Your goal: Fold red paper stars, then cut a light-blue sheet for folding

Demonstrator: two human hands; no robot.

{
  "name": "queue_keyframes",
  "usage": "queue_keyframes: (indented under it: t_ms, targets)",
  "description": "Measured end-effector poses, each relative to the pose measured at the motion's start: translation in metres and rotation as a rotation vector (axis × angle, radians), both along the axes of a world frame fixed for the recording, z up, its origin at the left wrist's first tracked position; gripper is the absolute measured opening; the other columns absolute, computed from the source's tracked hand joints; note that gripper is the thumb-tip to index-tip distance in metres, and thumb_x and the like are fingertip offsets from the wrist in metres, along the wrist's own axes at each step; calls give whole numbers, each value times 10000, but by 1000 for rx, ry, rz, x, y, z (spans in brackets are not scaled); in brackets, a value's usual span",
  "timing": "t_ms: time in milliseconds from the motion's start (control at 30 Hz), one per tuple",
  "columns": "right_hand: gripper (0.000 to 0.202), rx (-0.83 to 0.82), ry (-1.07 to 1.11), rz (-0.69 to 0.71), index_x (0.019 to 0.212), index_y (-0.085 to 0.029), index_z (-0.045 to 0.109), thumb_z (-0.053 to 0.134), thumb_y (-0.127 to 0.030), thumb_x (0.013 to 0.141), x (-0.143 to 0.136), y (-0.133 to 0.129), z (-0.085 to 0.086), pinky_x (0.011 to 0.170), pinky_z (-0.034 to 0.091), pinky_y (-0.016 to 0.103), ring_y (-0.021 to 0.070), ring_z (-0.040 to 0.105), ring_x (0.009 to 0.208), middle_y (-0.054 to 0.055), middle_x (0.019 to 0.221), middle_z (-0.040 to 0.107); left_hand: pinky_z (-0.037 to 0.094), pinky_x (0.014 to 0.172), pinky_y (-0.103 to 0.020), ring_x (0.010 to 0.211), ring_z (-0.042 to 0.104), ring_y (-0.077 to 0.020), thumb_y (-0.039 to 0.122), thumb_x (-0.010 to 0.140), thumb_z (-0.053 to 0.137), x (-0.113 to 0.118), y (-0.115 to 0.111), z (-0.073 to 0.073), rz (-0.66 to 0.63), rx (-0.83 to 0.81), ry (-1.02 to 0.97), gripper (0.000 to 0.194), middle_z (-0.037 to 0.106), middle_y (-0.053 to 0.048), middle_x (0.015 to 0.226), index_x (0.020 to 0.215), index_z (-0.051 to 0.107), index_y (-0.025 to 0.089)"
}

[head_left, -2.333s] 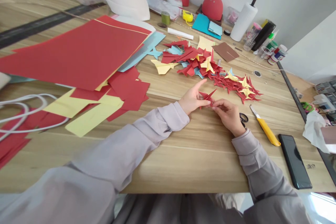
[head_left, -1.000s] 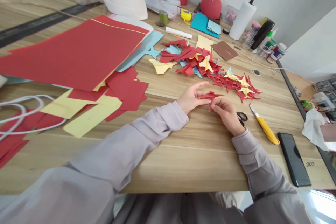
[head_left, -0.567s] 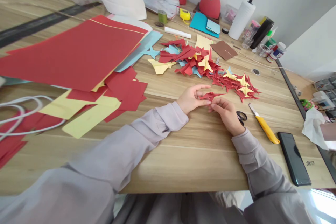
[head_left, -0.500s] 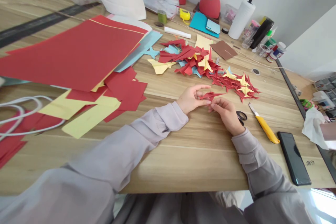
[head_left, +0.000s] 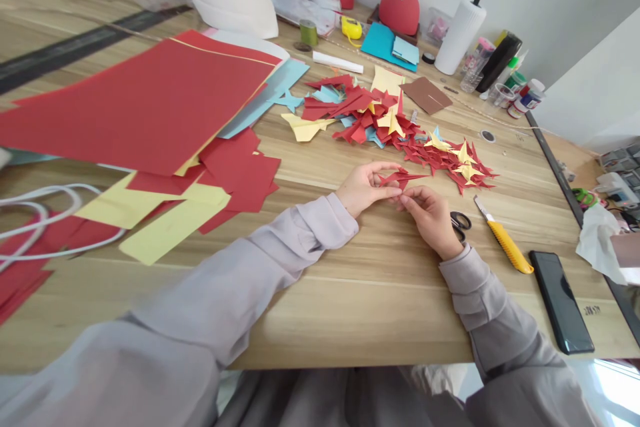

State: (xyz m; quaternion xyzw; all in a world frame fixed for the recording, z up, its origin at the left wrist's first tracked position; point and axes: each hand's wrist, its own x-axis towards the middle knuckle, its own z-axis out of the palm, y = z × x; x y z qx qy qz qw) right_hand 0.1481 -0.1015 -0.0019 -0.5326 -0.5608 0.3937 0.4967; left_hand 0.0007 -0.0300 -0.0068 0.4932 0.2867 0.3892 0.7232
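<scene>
Stretching from its near edge to the wrists, the surface [head_left: 360,320] leaves broad room in front. Near the right of that edge lies the phone [head_left: 561,303], then the knife [head_left: 507,243]; the scissors [head_left: 460,229] sit partly behind the right hand [head_left: 427,217]. That hand and the left hand [head_left: 363,190] pinch the red fold [head_left: 403,177] between their fingertips. Its long tip points right, where two seconds ago it slanted upward, and the left forefinger is more bent. A narrower gap separates the hands from the pile [head_left: 363,100] beyond.
</scene>
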Motion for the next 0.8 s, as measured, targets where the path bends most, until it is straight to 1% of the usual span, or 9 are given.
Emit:
queue_keyframes:
  t_ms: [267, 400, 600, 800]
  targets:
    - [217, 35, -95, -35, 821, -185, 604, 626, -399, 800, -2, -2, 0, 647, 525, 304, 157, 639, 660, 39, 762, 679, 549, 642, -278, 559, 642, -116, 135, 566, 813, 1, 2, -4, -1, -39, -22, 607, 690, -11, 669, 1129, 590, 96]
    - [204, 46, -126, -29, 815, -189, 593, 600, -393, 821, -2, -2, 0, 636, 517, 303, 156, 633, 652, 46, 784, 675, 549, 648, -279, 566, 645, -117, 130, 560, 815, 1, 3, -6, -11, -47, -34, 596, 698, -12, 676, 1114, 598, 102]
    - [219, 17, -70, 4, 813, -190, 574, 579, -408, 838, -2, -2, 2, 642, 506, 285, 136, 619, 644, 29, 784, 664, 557, 666, -291, 589, 649, -122, 134, 545, 820, 1, 2, -2, -17, -58, -26, 598, 705, -19, 688, 1100, 601, 104]
    - [249, -46, 22, 27, 783, -189, 565, 597, -432, 823, -1, -2, 3, 617, 488, 266, 117, 599, 599, 3, 746, 637, 561, 639, -279, 641, 646, -132, 85, 493, 820, 1, 1, 1, -11, -32, -6, 614, 687, -1, 662, 1070, 611, 108]
